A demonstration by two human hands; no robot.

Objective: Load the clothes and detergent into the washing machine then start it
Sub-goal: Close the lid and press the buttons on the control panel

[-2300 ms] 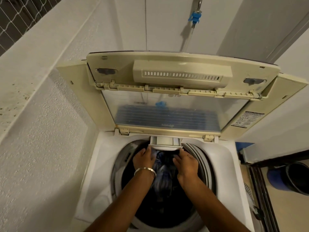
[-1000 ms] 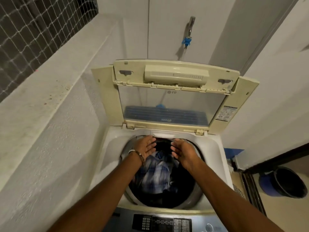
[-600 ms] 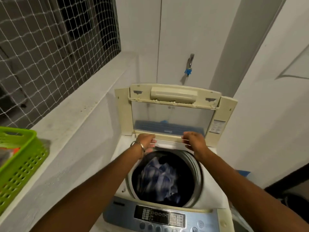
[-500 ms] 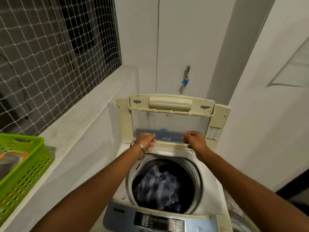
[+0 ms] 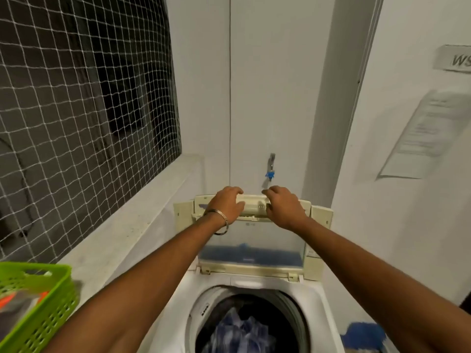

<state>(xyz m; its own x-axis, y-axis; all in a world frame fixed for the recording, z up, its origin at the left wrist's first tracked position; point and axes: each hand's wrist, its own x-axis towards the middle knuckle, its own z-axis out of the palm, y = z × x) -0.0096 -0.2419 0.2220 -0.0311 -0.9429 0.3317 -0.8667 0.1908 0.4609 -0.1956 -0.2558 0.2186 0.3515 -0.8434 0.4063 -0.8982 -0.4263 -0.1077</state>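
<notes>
Green basket (image 5: 38, 301) cut off, contents blurred

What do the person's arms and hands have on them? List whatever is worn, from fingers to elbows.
Both forearms are bare, with no sleeves in view and no gloves. The left hand has a thin silver-coloured metal bangle hanging loose at the wrist. The right hand and its wrist carry nothing visible. No rings can be made out on either hand.

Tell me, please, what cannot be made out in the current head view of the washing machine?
- Control panel: cut off by the bottom edge.
- Clothes in the drum: motion-blurred, so individual garments are unclear.
- Lid handle: covered by the left hand and right hand.
- Green basket: contents blurred and cut off at the left edge.
- Wall notice: text too blurred to read.
</notes>
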